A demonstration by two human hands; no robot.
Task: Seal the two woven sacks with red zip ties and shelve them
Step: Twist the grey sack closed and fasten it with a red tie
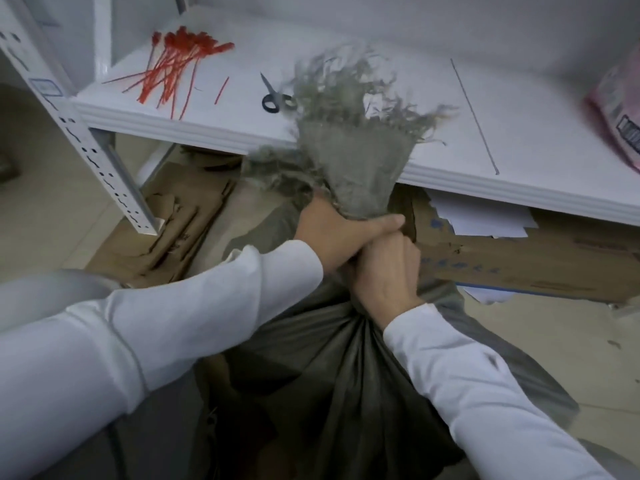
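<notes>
You've got the woven sack point(329, 375) standing on the floor point(41, 209) right in front of you, its grey-green cloth gathered into a tight neck, and both hands are clamped on that neck. Your left hand point(332, 233) is on top, fingers point(384, 223) wrapped fully round the bunched cloth just under the frayed mouth. Your right hand point(384, 268) sits directly below it, touching it, fingers curled tight round the same neck. Above your grip the sack's loose, ragged top fans out in front of the shelf's edge, blurred. Pleats run down from your fists into the dark body of the sack between your two white sleeves point(180, 327). There is no tie around the neck. Out to the white shelf point(433, 98) now: the red zip ties point(176, 64) lie in a loose heap at its left end, well apart from the sack, with one stray tie just beside the pile. The black-handled scissors point(272, 97) lie between the ties and the frayed top. A pink bag point(620, 109) sits at the far right of the shelf. Under the shelf, flattened cardboard point(519, 261) and white sheets lie on the floor, and the perforated upright point(86, 140) stands at the left.
</notes>
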